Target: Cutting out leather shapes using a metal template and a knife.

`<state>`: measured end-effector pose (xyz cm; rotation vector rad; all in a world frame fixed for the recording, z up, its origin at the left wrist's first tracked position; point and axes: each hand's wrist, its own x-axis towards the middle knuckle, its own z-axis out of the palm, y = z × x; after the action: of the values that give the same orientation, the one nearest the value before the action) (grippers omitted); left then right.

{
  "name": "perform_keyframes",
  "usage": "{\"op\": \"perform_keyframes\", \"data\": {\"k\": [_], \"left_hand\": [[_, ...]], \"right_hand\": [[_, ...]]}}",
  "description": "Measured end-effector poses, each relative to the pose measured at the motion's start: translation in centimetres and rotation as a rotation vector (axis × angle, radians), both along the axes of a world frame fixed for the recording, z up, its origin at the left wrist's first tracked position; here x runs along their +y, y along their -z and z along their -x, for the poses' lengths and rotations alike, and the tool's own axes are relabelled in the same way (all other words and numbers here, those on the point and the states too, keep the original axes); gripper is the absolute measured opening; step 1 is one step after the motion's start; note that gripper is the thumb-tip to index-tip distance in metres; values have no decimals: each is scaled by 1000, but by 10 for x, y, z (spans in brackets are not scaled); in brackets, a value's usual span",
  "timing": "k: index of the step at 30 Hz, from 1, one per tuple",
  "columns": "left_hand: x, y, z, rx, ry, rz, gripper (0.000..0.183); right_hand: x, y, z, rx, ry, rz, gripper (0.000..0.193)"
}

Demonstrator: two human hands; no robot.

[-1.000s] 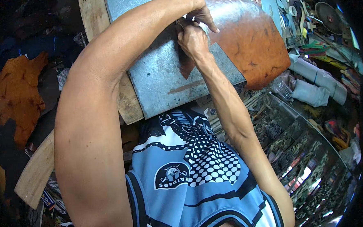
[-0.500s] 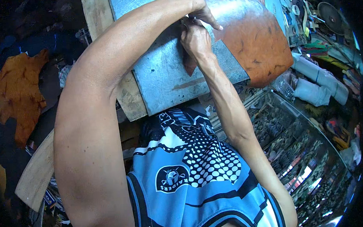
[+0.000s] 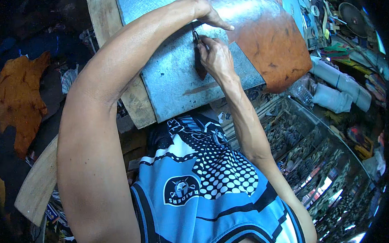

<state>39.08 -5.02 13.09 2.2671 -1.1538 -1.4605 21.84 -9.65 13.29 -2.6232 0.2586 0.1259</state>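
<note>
My left hand point(image 3: 213, 17) reaches over the far side of the metal-topped table, bent at the wrist. One finger or thumb stretches right onto the edge of a brown leather sheet point(image 3: 274, 42); the other fingers are mostly hidden. My right hand point(image 3: 218, 56) is just nearer to me, closed in a pinch around a thin, dark, pointed tool point(image 3: 195, 32). Its tip points away from me, under the left wrist. Whether it is a knife or an awl I cannot tell. Beneath the right hand lies a narrow dark strip point(image 3: 201, 70) with a pointed end.
Wooden boards point(image 3: 137, 102) run along the left of the metal surface point(image 3: 171, 96). A glass-topped case point(image 3: 320, 167) stands at the right, near rolled plastic-wrapped bundles point(image 3: 342, 85). Another brown hide point(image 3: 19, 95) lies at far left. Tools and scraps crowd the upper right.
My right hand has drawn toward me and slightly right, so the thin tool now shows. The left hand has shifted slightly left and nearer, still at the leather's edge.
</note>
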Motion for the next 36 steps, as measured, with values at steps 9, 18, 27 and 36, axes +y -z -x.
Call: {"op": "perform_keyframes", "data": {"k": [9, 18, 27, 36], "left_hand": [[30, -31, 15, 47, -85, 192, 111], [35, 11, 12, -494, -7, 224, 47], [55, 22, 55, -687, -148, 258, 43], [47, 33, 66, -619, -289, 145, 59]], "right_hand": [[-13, 4, 18, -85, -65, -67, 26], [-12, -2, 22, -5, -52, -147, 25], [-39, -7, 8, 29, -241, -48, 22], [-84, -10, -40, 30, -652, 71, 23]]}}
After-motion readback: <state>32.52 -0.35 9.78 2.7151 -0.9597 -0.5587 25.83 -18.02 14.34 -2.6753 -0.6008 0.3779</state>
